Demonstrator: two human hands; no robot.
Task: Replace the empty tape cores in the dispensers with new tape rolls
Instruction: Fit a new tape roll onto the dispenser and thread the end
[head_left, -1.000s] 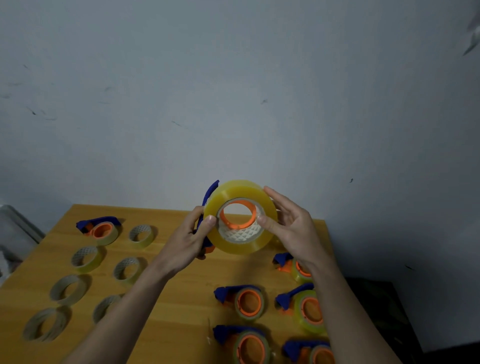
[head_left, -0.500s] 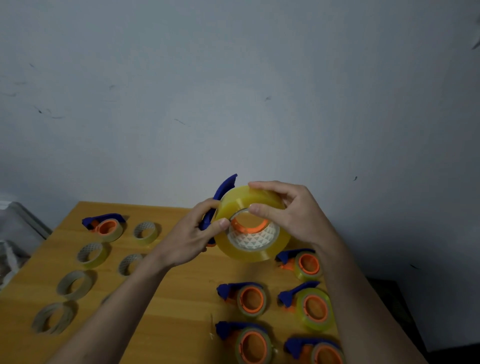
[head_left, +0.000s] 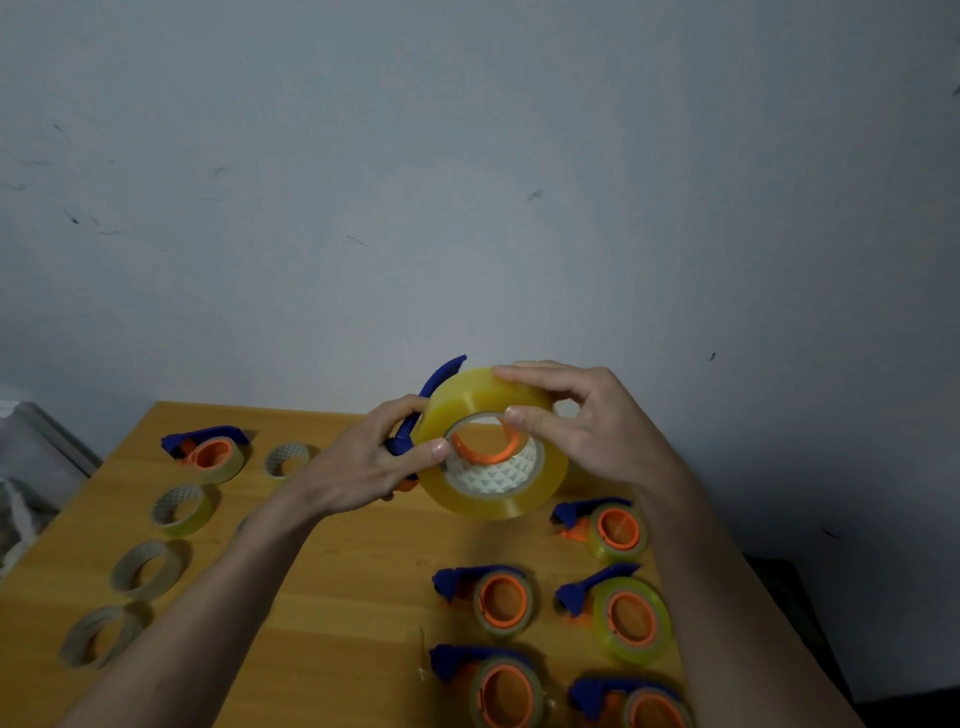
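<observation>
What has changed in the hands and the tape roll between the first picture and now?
The right hand, open against the yellow tape roll before, now grips its top, thumb inside the core. The roll tilted over the orange hub. The left hand still holds the blue dispenser.

Looks like a bare back room or makeshift workspace, not a proper workshop; just a plain wooden table (head_left: 332, 561) shoved against a scuffed grey-white painted wall (head_left: 467, 182); the tabletop's laid out with tape dispensers (head_left: 498, 597) and empty cores (head_left: 145, 569) in rows, kinda like small-batch piecework.
</observation>
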